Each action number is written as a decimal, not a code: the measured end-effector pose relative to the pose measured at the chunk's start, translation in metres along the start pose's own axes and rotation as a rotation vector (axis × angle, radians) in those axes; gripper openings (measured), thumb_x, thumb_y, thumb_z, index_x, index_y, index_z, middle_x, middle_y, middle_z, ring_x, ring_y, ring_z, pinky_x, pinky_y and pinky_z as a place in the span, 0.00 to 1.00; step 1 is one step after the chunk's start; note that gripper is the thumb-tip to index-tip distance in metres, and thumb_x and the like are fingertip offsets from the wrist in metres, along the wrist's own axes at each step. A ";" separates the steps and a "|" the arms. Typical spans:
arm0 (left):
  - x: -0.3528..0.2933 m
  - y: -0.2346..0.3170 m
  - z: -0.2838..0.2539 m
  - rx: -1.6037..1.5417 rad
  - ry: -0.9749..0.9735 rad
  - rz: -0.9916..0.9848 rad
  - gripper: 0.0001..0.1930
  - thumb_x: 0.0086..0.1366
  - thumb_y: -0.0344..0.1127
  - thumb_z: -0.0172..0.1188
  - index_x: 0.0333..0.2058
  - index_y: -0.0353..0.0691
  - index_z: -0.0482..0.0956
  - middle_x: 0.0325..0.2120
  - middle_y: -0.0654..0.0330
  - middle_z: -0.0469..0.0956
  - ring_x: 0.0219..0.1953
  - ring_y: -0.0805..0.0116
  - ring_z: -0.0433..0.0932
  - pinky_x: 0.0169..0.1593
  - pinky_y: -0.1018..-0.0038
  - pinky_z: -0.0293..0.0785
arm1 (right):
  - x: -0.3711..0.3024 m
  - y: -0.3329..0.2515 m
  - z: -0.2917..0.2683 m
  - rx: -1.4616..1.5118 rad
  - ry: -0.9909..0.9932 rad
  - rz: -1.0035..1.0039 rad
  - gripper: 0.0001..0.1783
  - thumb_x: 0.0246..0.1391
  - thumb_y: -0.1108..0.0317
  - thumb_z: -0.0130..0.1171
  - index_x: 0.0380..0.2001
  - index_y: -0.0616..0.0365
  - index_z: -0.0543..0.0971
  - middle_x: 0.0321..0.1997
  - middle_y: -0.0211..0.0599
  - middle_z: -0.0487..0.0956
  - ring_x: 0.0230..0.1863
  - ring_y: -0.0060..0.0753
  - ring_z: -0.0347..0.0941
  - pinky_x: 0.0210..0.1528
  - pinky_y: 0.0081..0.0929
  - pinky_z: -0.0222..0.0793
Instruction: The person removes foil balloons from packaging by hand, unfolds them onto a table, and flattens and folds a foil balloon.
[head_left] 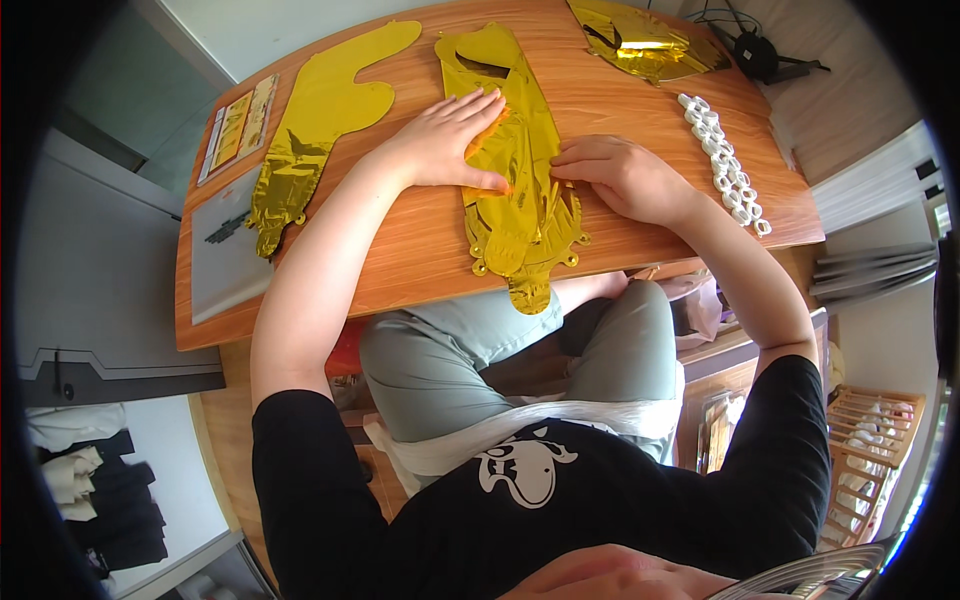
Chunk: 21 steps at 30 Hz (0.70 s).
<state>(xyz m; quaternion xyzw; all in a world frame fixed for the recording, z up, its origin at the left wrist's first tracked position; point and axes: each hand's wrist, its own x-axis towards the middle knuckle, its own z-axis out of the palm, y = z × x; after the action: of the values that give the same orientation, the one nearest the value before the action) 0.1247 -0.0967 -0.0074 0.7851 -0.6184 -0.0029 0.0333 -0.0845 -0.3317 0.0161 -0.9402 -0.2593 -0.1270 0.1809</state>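
Observation:
A flat, uninflated gold foil balloon (532, 120) lies lengthwise in the middle of the wooden table, its lower end hanging a little past the near edge. My left hand (447, 140) rests palm down on its left side, fingers stretched out and thumb spread. At the balloon's right edge, my right hand (628, 180) has its fingers bent and held together, with the tips pinching the foil; the thumb is mostly hidden. To the left lies a second gold foil balloon (340, 85), also flat, its lower part crinkled.
More folded gold foil (655, 45) lies at the far right, beside a black device with cables (757, 55). White ring-shaped pieces (722, 160) form a strip near the right edge. A printed card (238, 130) and a clear plastic sheet (225, 250) lie at the left.

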 end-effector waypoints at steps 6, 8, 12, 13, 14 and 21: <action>-0.003 0.003 -0.004 0.022 -0.012 0.007 0.66 0.53 0.86 0.51 0.76 0.41 0.45 0.77 0.51 0.44 0.79 0.55 0.42 0.79 0.60 0.41 | -0.004 0.000 0.002 0.036 -0.026 -0.033 0.21 0.51 0.83 0.59 0.50 0.62 0.83 0.55 0.45 0.82 0.61 0.51 0.75 0.64 0.44 0.71; -0.004 0.004 -0.008 0.024 -0.035 0.020 0.66 0.53 0.86 0.51 0.76 0.41 0.44 0.77 0.51 0.43 0.79 0.55 0.41 0.79 0.60 0.41 | -0.007 0.000 0.000 0.047 -0.043 -0.063 0.21 0.52 0.80 0.61 0.51 0.62 0.82 0.57 0.46 0.81 0.62 0.52 0.74 0.65 0.44 0.70; -0.013 0.015 -0.011 0.025 -0.044 0.019 0.60 0.57 0.70 0.64 0.76 0.43 0.44 0.77 0.51 0.43 0.79 0.54 0.42 0.78 0.59 0.43 | -0.016 -0.013 -0.010 0.125 -0.133 -0.094 0.31 0.50 0.70 0.67 0.60 0.61 0.77 0.65 0.48 0.75 0.66 0.54 0.70 0.67 0.45 0.67; -0.015 0.018 -0.012 0.014 -0.058 0.028 0.61 0.57 0.70 0.64 0.76 0.42 0.44 0.77 0.51 0.43 0.79 0.54 0.42 0.78 0.59 0.43 | -0.019 -0.019 -0.013 0.127 -0.130 -0.097 0.31 0.50 0.70 0.67 0.60 0.61 0.77 0.65 0.48 0.75 0.66 0.54 0.70 0.67 0.45 0.67; -0.019 0.022 -0.014 0.002 -0.073 0.036 0.61 0.56 0.70 0.64 0.76 0.42 0.44 0.77 0.50 0.42 0.79 0.53 0.41 0.78 0.58 0.42 | -0.023 -0.026 -0.015 0.112 -0.150 -0.092 0.35 0.49 0.68 0.68 0.63 0.59 0.74 0.66 0.47 0.73 0.66 0.54 0.69 0.67 0.46 0.66; -0.040 0.055 -0.009 0.004 -0.090 -0.018 0.67 0.54 0.83 0.54 0.76 0.37 0.43 0.77 0.47 0.42 0.79 0.50 0.40 0.78 0.57 0.40 | -0.040 -0.070 0.019 -0.211 -0.020 0.005 0.40 0.47 0.64 0.68 0.67 0.49 0.70 0.64 0.39 0.74 0.62 0.46 0.72 0.62 0.42 0.71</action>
<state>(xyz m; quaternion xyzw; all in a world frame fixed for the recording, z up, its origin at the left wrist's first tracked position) 0.0626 -0.0702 0.0033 0.7899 -0.6121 -0.0376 0.0039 -0.1526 -0.2853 0.0047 -0.9559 -0.2438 -0.1437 0.0788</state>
